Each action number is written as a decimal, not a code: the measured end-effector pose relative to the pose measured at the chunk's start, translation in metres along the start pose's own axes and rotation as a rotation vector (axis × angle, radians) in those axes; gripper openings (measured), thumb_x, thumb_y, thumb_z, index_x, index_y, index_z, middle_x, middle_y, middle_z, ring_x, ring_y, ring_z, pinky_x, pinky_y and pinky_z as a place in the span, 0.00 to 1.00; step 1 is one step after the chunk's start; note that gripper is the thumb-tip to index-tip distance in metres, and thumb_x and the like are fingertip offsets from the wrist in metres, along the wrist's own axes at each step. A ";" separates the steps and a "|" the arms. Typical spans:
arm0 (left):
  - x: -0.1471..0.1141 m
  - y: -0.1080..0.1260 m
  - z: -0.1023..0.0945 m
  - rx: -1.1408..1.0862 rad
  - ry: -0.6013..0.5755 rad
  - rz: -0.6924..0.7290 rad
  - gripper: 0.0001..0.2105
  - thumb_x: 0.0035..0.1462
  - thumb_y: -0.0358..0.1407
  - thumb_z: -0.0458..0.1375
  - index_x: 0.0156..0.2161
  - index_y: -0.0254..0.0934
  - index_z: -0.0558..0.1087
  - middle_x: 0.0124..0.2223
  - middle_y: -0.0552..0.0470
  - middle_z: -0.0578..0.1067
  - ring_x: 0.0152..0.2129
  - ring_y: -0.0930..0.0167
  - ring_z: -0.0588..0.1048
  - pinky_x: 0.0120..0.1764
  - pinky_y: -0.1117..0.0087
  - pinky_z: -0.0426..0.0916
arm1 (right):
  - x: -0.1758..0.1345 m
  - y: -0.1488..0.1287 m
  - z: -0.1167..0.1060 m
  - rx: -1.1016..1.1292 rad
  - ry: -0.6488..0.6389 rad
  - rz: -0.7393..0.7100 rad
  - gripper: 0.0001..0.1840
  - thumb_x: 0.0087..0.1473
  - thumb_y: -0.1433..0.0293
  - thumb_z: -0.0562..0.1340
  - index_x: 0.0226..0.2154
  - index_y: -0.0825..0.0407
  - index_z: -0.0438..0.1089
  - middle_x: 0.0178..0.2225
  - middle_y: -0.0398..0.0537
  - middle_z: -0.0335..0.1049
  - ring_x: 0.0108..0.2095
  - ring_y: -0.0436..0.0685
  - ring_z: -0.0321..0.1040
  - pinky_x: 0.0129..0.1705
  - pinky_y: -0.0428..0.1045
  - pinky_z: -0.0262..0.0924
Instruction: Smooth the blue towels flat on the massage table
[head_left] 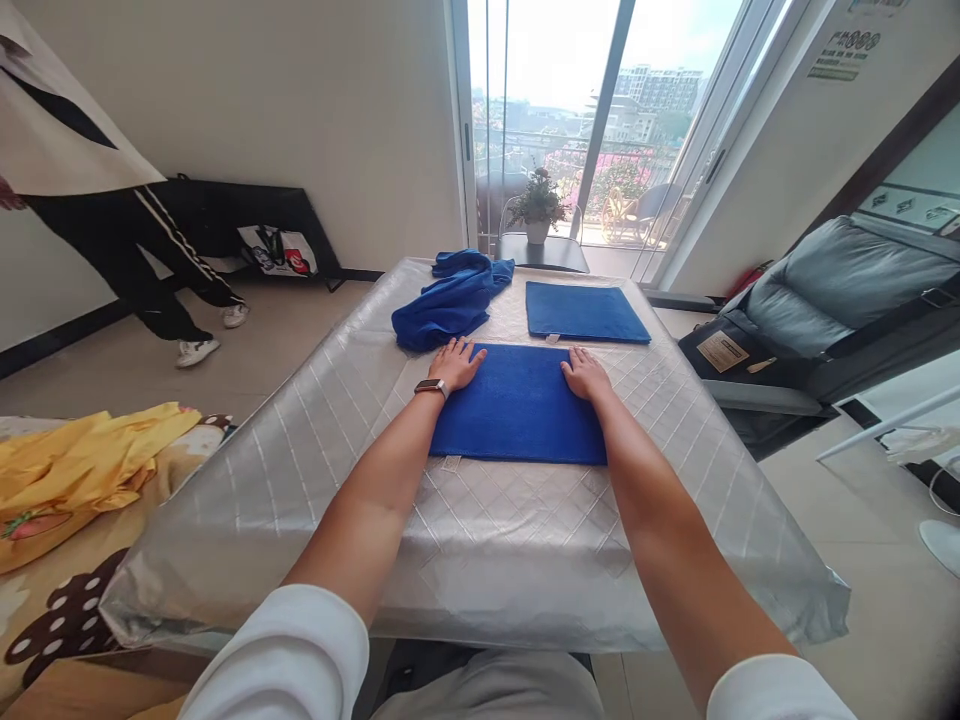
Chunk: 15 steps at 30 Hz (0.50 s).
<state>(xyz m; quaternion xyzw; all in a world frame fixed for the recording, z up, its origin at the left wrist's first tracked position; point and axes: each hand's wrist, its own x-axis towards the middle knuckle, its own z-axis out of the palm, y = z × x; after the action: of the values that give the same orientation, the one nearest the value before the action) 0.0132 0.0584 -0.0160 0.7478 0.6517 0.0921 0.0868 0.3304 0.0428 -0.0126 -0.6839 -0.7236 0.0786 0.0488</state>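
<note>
A blue towel point(517, 410), folded into a flat rectangle, lies on the table in front of me, a small pale tag at its near edge. My left hand point(456, 366) rests flat on its far left corner, fingers stretched out. On the far right corner lies my right hand point(585, 375), its fingers also extended and pressing on the cloth. Beyond it, to the right, is a second folded blue towel point(587, 312). A crumpled blue towel point(454, 300) sits in a loose heap at the far left, just past my left hand.
The table wears a silvery quilted cover point(315, 470). A person point(90, 170) stands at the left beyond it. Yellow cloth point(90, 460) lies at lower left. A grey armchair point(832, 300) is on the right. A potted plant point(537, 210) stands on a chair behind the table.
</note>
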 end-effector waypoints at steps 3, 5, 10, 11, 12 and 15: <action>-0.001 -0.005 0.000 -0.023 0.015 -0.001 0.38 0.69 0.59 0.32 0.73 0.37 0.52 0.76 0.42 0.48 0.73 0.58 0.45 0.69 0.50 0.46 | 0.000 -0.001 -0.001 -0.006 -0.001 0.000 0.37 0.71 0.57 0.41 0.74 0.62 0.42 0.76 0.53 0.36 0.75 0.59 0.33 0.74 0.54 0.31; -0.001 -0.005 0.001 -0.026 0.014 -0.002 0.38 0.69 0.59 0.33 0.73 0.36 0.52 0.76 0.41 0.48 0.73 0.58 0.45 0.70 0.51 0.45 | 0.000 -0.002 -0.001 -0.010 -0.011 0.002 0.37 0.71 0.57 0.41 0.74 0.61 0.42 0.76 0.53 0.36 0.75 0.58 0.33 0.74 0.54 0.32; -0.002 -0.003 0.000 -0.001 0.008 -0.001 0.39 0.68 0.59 0.32 0.73 0.36 0.52 0.76 0.43 0.48 0.73 0.59 0.45 0.70 0.53 0.44 | -0.004 -0.002 -0.007 -0.014 0.011 0.014 0.36 0.71 0.58 0.40 0.74 0.59 0.42 0.76 0.53 0.35 0.75 0.59 0.33 0.74 0.57 0.32; -0.002 -0.002 0.000 0.002 0.016 0.002 0.39 0.69 0.59 0.32 0.73 0.36 0.52 0.76 0.43 0.49 0.73 0.59 0.46 0.70 0.53 0.45 | -0.007 -0.001 -0.008 -0.013 0.029 0.015 0.36 0.71 0.59 0.40 0.74 0.59 0.43 0.76 0.53 0.35 0.75 0.59 0.33 0.74 0.58 0.32; -0.002 -0.002 0.001 0.003 0.025 0.001 0.38 0.69 0.59 0.32 0.73 0.36 0.52 0.76 0.43 0.49 0.73 0.59 0.46 0.70 0.53 0.45 | -0.010 0.001 -0.010 -0.010 0.044 0.013 0.35 0.71 0.59 0.40 0.74 0.59 0.43 0.76 0.53 0.35 0.75 0.59 0.33 0.74 0.58 0.33; -0.004 -0.001 0.002 0.009 0.042 -0.011 0.37 0.69 0.58 0.33 0.73 0.39 0.53 0.75 0.45 0.51 0.72 0.59 0.47 0.70 0.52 0.46 | -0.026 0.004 -0.014 -0.006 0.057 -0.033 0.35 0.71 0.61 0.40 0.74 0.58 0.44 0.75 0.53 0.37 0.75 0.58 0.34 0.73 0.57 0.34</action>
<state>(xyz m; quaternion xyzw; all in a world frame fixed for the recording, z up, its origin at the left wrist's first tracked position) 0.0128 0.0548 -0.0186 0.7424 0.6580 0.1042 0.0704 0.3387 0.0179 0.0010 -0.6740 -0.7334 0.0562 0.0684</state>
